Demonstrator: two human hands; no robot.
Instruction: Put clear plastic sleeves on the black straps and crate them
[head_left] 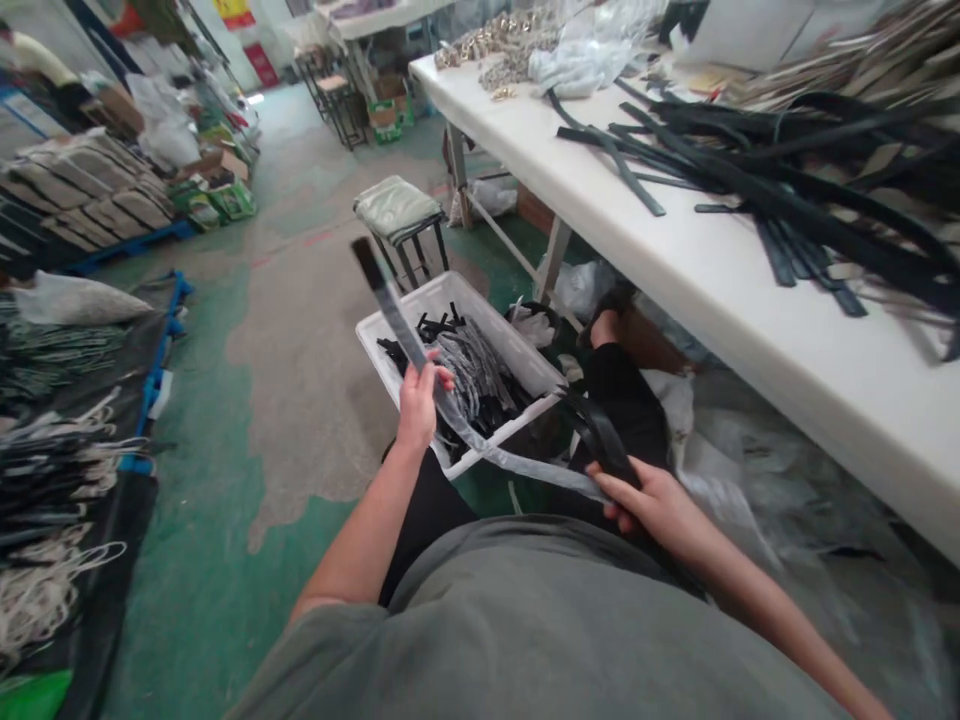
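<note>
My left hand (422,395) pinches a long strap (480,440) near one end. The strap has a dark tip and a pale, shiny, plastic-like covering along its length. From there it sags across to my right hand (637,500), whose fingers close round a bundle of black straps (600,430) and the strap's other end. Below my hands a white plastic crate (525,350) stands on the floor, holding many black straps and pale-wrapped ones (465,365). What lies under my right palm is hidden.
A white table (600,210) runs along the right, with piled black straps (757,170) and metal fittings (517,50) on it. A stool (397,205) stands beyond the crate. To the left, a blue pallet (161,350) bears cords and straps. A person (41,65) is at the far left.
</note>
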